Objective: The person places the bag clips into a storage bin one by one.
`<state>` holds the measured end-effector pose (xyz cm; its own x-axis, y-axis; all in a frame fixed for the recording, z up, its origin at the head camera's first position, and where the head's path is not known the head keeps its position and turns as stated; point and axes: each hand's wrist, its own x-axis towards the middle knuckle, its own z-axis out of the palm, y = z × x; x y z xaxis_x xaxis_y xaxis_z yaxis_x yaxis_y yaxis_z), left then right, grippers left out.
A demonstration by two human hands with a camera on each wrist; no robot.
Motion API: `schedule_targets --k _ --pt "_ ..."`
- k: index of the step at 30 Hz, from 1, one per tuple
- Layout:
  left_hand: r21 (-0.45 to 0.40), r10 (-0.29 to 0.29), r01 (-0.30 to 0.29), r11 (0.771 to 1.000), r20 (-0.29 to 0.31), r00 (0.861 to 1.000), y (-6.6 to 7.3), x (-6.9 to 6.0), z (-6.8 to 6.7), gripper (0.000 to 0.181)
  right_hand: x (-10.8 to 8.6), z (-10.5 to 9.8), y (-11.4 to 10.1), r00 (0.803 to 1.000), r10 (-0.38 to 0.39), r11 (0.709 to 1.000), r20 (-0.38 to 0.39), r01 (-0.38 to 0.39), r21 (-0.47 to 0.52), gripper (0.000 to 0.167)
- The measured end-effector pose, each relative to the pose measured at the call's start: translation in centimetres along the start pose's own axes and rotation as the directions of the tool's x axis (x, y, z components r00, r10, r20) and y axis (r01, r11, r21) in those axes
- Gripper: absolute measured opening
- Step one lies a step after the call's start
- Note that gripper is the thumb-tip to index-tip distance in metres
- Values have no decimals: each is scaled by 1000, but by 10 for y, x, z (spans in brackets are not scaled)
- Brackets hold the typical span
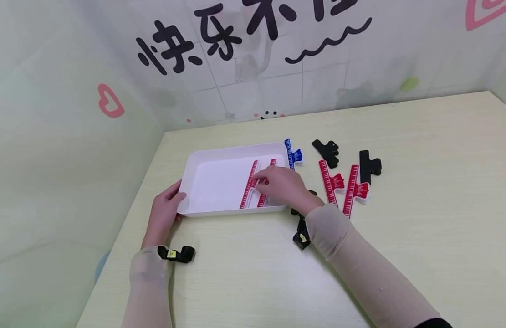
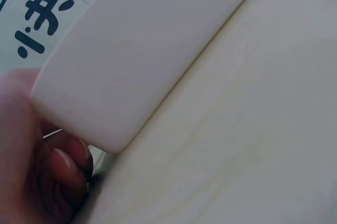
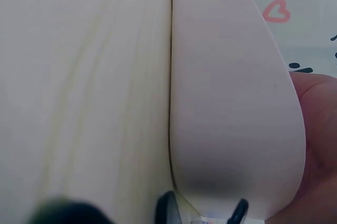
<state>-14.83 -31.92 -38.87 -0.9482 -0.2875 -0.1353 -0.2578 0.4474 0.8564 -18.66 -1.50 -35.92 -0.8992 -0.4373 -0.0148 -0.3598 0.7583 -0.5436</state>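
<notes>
A white tray (image 1: pixel 216 182) lies on the table with two red-and-white clips inside, toward its right end. My left hand (image 1: pixel 162 212) grips the tray's left edge, thumb on the rim; in the left wrist view the hand (image 2: pixel 31 150) holds the corner of the tray (image 2: pixel 131 50), fingers curled beneath. My right hand (image 1: pixel 281 182) is over the tray and pinches the left red clip (image 1: pixel 247 187) at its handle side, partly covering the other red clip (image 1: pixel 262 200). In the right wrist view, the tray wall (image 3: pixel 231 77) hides the fingertips of the hand (image 3: pixel 321 134).
A blue clip (image 1: pixel 289 150) lies against the tray's right side. Farther right are two red clips (image 1: pixel 328 182) (image 1: pixel 351 189) and two black clips (image 1: pixel 329 151) (image 1: pixel 365 166). Another black object is partly hidden by the right wrist. A printed cloth (image 1: pixel 261 91) hangs behind the table.
</notes>
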Motion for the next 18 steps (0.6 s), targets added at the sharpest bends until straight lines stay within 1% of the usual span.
schedule_targets --k 11,18 --pt "-7 -9 9 1000 -11 1000 -1 1 1 45 -1 1 0 1000 -4 1000 17 4 -29 34" --pt "-1 -7 7 1000 -10 1000 -2 0 1 45 -1 1 1 1000 -13 1000 10 13 -27 31"
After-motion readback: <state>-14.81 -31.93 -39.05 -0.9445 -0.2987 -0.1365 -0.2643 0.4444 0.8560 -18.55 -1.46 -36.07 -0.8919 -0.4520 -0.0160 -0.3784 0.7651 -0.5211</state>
